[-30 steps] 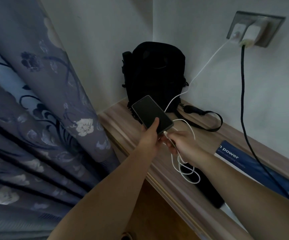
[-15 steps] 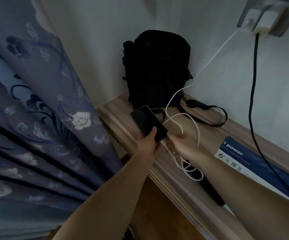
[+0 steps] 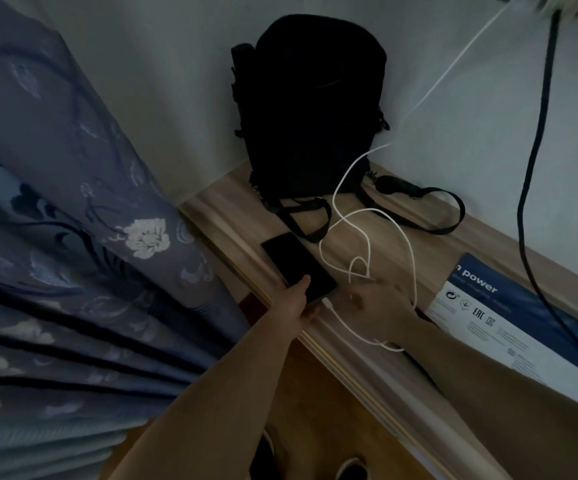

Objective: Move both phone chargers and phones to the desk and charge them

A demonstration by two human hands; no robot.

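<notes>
While your left hand (image 3: 296, 301) grips the dark flat phone (image 3: 298, 266) over the wooden tabletop (image 3: 401, 251), your blurred right hand (image 3: 374, 299) looks open beside the white charging cable (image 3: 410, 251); the second phone appears unfinished.

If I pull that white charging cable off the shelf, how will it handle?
Probably floppy: the white cable lies in loose loops on the wooden shelf. It may snag, since it crosses the black backpack strap. It likely drags the phone, held by the left hand, if it is plugged in there.

head cam | looks steeply down, forward | close over desk (image 3: 377, 258) corner by wall
</notes>
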